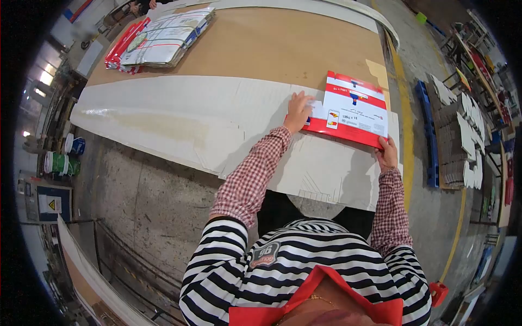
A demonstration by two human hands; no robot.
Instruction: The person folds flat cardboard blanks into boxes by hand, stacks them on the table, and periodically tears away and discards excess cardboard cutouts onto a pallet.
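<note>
A flat red-and-white printed carton (pixel 356 115) lies on the cardboard-covered table in front of me, towards its right end. My left hand (pixel 298 110) rests at the carton's left edge, its fingers stretched out over the small white flap there. At the lower right corner, my right hand (pixel 387 154) grips the carton's edge, thumb on top and the other fingers partly hidden.
Strapped bundles of flat cartons (pixel 168 38) lie at the table's far left. Another person's hands (pixel 142 5) show beyond them. Stacked cardboard (pixel 465 141) stands by a blue pallet (pixel 428 133) on the right. Buckets (pixel 62 164) stand at left.
</note>
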